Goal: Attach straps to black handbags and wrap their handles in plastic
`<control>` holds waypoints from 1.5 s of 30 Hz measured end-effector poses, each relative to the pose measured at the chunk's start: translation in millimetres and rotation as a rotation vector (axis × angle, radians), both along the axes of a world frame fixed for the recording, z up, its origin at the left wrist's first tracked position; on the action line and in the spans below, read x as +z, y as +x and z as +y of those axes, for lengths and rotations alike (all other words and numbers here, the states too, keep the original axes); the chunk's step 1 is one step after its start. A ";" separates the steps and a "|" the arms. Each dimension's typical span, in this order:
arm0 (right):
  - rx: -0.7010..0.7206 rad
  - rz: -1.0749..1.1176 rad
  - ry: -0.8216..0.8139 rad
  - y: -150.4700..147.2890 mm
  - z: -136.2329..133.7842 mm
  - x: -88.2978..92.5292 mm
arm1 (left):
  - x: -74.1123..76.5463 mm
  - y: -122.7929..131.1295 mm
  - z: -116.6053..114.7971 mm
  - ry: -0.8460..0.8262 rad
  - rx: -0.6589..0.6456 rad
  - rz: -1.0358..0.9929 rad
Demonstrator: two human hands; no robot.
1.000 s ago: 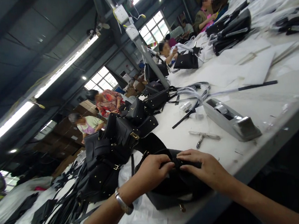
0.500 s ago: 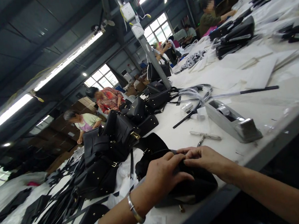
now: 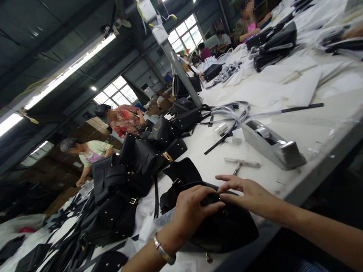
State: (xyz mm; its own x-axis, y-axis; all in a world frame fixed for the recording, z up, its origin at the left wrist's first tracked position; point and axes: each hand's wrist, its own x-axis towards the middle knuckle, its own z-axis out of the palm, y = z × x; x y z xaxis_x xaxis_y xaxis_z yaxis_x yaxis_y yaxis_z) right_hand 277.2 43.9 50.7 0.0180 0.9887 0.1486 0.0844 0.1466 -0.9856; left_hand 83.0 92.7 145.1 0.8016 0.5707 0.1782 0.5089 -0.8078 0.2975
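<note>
A black leather handbag point(image 3: 225, 231) lies on the white table point(image 3: 324, 124) just in front of me. My left hand point(image 3: 191, 209), with a silver bangle on the wrist, is curled over the bag's top edge and grips it. My right hand point(image 3: 249, 194) pinches the same top edge from the right, its upper fingers stretched out. The two hands meet at the middle of the bag's opening. A small metal fitting hangs below the bag near the table's front edge.
A pile of black bags point(image 3: 130, 176) and loose straps point(image 3: 61, 263) lies to the left. A grey tape dispenser point(image 3: 272, 145), a small metal tool point(image 3: 242, 164) and a long black strap point(image 3: 299, 108) lie to the right. Other people work further along the table.
Both hands stayed on the bag's top edge. The bag shifted slightly lower and toward me, and my right hand's upper fingers have straightened out.
</note>
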 end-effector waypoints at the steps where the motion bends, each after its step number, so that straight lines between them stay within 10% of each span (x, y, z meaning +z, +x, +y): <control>1: 0.005 0.009 0.005 -4.8 0.5 1.8 | 0.8 0.4 -0.6 -0.004 -0.005 0.003; 9: 0.184 0.320 -0.149 -8.8 0.0 12.2 | -0.6 -6.7 -5.4 -0.005 0.011 0.010; 23: 0.239 0.065 -0.208 -1.1 -3.2 35.5 | -0.6 -6.9 -12.3 0.052 0.048 0.047; 45: -0.086 -0.088 -0.297 69.2 -31.9 -53.1 | -6.7 -15.2 -12.2 -0.032 0.102 -0.026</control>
